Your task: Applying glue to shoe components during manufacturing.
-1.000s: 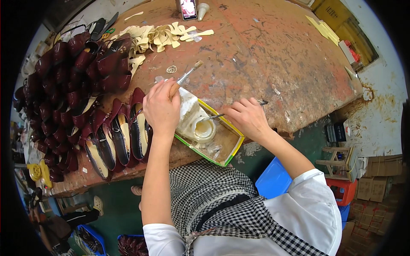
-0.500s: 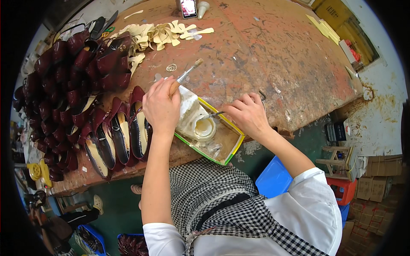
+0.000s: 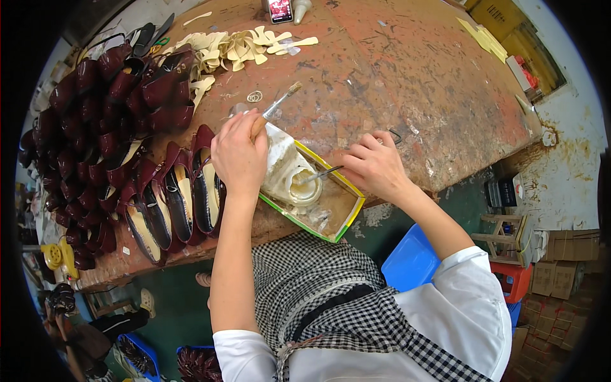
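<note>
On the table (image 3: 445, 121), a pile of shoes (image 3: 95, 134) stood at the left, with a shoe row (image 3: 184, 194) at its near right and a heap of cut pieces (image 3: 235, 48) at its far right. A phone (image 3: 280, 9) stood at the far side, just left of a cone (image 3: 301, 10). Right of the row lay a tray (image 3: 354, 215), a pot (image 3: 307, 199) in it, between the left hand (image 3: 240, 153) and right hand (image 3: 375, 165).
</note>
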A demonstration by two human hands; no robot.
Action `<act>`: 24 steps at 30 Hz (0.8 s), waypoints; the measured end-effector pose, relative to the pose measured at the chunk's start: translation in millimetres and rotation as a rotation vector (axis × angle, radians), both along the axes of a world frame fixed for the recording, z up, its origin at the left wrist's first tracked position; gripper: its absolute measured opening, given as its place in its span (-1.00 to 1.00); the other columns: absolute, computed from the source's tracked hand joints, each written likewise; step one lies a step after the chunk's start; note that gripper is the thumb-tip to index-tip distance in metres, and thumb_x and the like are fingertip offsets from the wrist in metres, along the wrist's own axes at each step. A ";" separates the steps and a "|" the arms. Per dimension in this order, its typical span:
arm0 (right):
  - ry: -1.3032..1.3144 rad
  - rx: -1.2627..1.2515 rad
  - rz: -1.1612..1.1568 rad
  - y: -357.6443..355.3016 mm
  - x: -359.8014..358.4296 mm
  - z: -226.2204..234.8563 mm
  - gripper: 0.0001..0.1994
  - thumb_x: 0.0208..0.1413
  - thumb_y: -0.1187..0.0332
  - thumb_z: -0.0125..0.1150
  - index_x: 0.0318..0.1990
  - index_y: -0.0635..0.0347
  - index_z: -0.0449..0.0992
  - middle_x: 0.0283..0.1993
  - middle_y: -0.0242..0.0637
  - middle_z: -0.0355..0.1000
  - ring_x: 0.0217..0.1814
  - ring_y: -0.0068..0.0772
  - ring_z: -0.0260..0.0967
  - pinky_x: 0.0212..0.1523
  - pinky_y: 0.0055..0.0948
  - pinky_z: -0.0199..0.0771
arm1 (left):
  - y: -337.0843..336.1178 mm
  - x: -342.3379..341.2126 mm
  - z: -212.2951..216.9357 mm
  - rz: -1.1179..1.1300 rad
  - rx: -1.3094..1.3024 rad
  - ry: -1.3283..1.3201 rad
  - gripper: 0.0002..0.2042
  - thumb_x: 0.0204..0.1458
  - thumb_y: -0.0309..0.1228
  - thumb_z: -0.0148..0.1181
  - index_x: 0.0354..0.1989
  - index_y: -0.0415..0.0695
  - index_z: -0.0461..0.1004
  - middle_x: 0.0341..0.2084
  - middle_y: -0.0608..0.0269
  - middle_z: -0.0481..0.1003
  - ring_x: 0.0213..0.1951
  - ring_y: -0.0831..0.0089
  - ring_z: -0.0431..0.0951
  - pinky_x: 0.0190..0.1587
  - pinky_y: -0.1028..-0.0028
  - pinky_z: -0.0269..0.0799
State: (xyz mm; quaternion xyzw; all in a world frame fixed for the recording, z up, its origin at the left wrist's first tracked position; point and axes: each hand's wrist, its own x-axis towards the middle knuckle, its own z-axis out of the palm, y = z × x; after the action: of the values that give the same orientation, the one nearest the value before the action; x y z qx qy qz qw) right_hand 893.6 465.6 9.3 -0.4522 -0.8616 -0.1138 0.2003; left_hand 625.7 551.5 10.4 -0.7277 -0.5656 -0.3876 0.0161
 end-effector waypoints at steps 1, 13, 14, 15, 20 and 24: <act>-0.001 0.011 0.001 0.6 1.3 -0.8 -0.80 0.04 0.17 0.44 -0.18 -0.17 0.61 -0.30 -0.57 0.48 -0.12 -0.41 0.38 0.08 -0.22 0.34 | -0.8 0.8 0.6 0.001 -0.022 -0.015 -0.74 0.11 -0.34 0.28 -0.03 0.01 0.70 -0.07 0.19 0.68 0.05 0.21 0.64 0.11 0.20 0.44; -0.008 -0.050 0.025 9.3 0.9 -26.1 -0.82 0.13 0.13 0.39 -0.17 -0.13 0.61 -0.31 -0.56 0.49 -0.17 -0.42 0.45 -0.13 -0.35 0.41 | -1.3 1.5 1.9 -0.002 -0.034 -0.024 -0.73 0.09 -0.36 0.28 -0.03 0.00 0.70 -0.07 0.25 0.69 0.11 0.26 0.62 0.14 0.19 0.42; 0.001 -0.057 0.044 10.3 1.7 -27.2 -0.81 0.14 0.12 0.38 -0.16 -0.12 0.61 -0.31 -0.54 0.49 -0.18 -0.41 0.47 -0.17 -0.34 0.44 | -1.4 1.5 2.0 -0.002 -0.032 -0.022 -0.73 0.09 -0.36 0.28 -0.03 0.00 0.70 -0.07 0.25 0.69 0.11 0.27 0.62 0.14 0.19 0.42; 0.020 -0.080 0.043 9.8 1.4 -27.3 -0.81 0.14 0.14 0.39 -0.15 -0.11 0.60 -0.32 -0.52 0.47 -0.19 -0.39 0.47 -0.23 -0.34 0.46 | -1.5 1.5 2.0 -0.002 -0.032 -0.024 -0.73 0.09 -0.36 0.28 -0.03 0.00 0.70 -0.08 0.25 0.69 0.11 0.27 0.62 0.15 0.19 0.42; 0.077 -0.173 0.027 7.4 -3.7 -20.3 -0.82 0.19 0.17 0.31 -0.13 -0.07 0.55 -0.30 -0.48 0.49 -0.20 -0.33 0.52 -0.33 -0.30 0.57 | -1.1 1.0 1.8 -0.005 -0.020 -0.018 -0.73 0.09 -0.36 0.28 -0.03 0.00 0.70 -0.08 0.25 0.70 0.11 0.27 0.62 0.15 0.19 0.42; 0.035 -0.119 0.035 8.4 -1.4 -24.6 -0.88 0.18 0.23 0.29 -0.17 -0.07 0.55 -0.29 -0.48 0.47 -0.16 -0.35 0.49 -0.21 -0.31 0.52 | -0.5 0.6 1.1 0.001 -0.028 -0.020 -0.73 0.09 -0.35 0.28 -0.03 -0.01 0.70 -0.08 0.25 0.70 0.11 0.27 0.62 0.15 0.19 0.42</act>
State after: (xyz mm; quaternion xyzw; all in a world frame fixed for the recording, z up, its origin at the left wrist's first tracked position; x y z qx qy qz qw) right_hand 892.2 473.9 -15.2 -0.4502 -0.8710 -0.0507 0.1901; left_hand 626.3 551.0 11.5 -0.7237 -0.5714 -0.3869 0.0002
